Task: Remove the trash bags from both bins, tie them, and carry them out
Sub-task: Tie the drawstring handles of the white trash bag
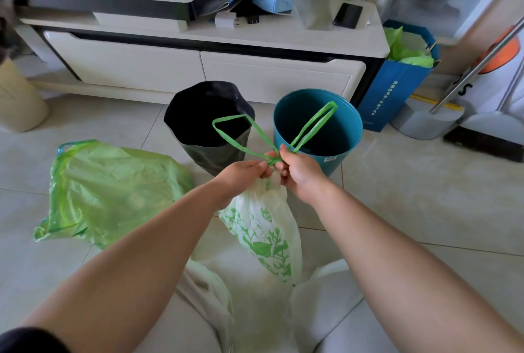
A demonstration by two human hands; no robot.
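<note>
Two hands (243,175) (300,174) pinching drawstring (241,145), white leaf-print bag (263,233), writing unreadable

You had two bins (317,125) side by side on the floor (425,188), just before the cabinet (198,69). One trash bag (107,191) lay on the floor to their left. A second bag (263,228) hung nearer you, between your left hand (241,176) and right hand (300,174), its drawstring loops (312,125) reaching over both bins. A phone (348,15) lay on the cabinet top.
</note>
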